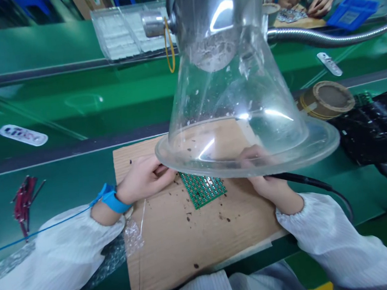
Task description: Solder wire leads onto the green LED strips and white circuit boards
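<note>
Head view: the left hand [144,179] and right hand [266,180] are apart, one on either side of a green circuit board [202,190] lying on a cardboard sheet [201,240]. A black cord [305,181] runs from the right hand. A clear plastic hood [234,115] hangs just above both hands. Whether either hand grips anything, I cannot tell.

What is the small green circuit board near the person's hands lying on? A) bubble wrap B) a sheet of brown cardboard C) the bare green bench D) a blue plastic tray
B: the green circuit board lies on the brown cardboard sheet, between the left hand and the right hand.
</note>
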`<move>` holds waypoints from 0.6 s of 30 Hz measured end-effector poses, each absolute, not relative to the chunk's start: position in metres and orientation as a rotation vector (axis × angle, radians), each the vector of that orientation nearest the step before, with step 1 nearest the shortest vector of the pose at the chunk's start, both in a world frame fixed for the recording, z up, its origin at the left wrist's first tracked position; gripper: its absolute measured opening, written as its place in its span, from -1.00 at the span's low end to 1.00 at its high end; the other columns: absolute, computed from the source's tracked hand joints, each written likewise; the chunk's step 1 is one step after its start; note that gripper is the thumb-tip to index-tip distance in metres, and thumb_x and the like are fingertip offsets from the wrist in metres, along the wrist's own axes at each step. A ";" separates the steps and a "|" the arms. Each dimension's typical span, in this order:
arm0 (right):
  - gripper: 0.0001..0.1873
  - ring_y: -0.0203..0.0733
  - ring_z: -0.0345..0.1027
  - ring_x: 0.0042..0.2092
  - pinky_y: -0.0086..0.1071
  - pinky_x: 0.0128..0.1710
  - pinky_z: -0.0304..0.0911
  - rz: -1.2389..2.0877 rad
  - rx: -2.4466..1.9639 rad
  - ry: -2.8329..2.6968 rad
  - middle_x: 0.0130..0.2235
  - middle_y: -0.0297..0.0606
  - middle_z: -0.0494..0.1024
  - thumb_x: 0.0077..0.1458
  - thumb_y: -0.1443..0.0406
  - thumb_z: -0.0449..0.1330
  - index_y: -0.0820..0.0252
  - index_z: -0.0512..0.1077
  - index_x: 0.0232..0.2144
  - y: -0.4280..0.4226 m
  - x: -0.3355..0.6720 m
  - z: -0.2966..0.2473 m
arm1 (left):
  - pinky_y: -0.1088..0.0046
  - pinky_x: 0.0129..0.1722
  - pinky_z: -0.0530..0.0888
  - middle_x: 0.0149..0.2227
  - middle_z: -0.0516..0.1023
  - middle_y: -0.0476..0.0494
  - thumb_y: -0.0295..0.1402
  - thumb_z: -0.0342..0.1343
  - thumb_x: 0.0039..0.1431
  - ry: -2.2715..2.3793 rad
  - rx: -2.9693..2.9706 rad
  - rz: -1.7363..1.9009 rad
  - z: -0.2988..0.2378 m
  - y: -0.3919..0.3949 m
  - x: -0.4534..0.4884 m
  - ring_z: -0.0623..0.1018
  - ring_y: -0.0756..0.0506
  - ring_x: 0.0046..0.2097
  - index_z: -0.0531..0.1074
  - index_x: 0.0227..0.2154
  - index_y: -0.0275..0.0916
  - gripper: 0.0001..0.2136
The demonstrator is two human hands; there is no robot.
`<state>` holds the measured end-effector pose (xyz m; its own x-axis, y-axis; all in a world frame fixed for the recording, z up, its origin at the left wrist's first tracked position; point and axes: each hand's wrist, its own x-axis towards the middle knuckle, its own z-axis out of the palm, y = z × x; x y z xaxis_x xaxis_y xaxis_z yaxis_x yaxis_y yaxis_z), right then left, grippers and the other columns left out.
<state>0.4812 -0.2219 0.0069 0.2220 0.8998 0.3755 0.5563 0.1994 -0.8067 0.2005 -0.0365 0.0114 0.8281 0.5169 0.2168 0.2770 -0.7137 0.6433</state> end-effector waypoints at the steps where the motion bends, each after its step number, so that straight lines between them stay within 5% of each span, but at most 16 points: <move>1: -0.89 -0.17 0.44 -0.32 -0.25 -0.19 0.38 0.423 -1.470 -1.461 -0.31 -0.32 0.58 0.41 0.22 0.22 0.07 0.51 -0.21 -0.222 0.481 0.008 | 0.49 -0.47 0.45 -0.59 0.39 0.04 -0.04 0.09 0.45 0.577 2.374 0.523 0.012 -0.037 0.201 0.44 -0.03 -0.50 0.50 -0.31 -0.16 -0.68; 18: -0.84 -0.11 0.51 -0.24 -0.18 -0.07 0.46 0.409 -1.465 -1.507 -0.22 -0.25 0.62 0.44 0.19 0.22 0.03 0.59 -0.06 -0.223 0.483 0.003 | 0.51 -0.45 0.45 -0.57 0.42 0.04 -0.17 0.10 0.41 0.544 2.349 0.561 0.013 -0.036 0.199 0.43 -0.02 -0.49 0.56 -0.26 -0.19 -0.76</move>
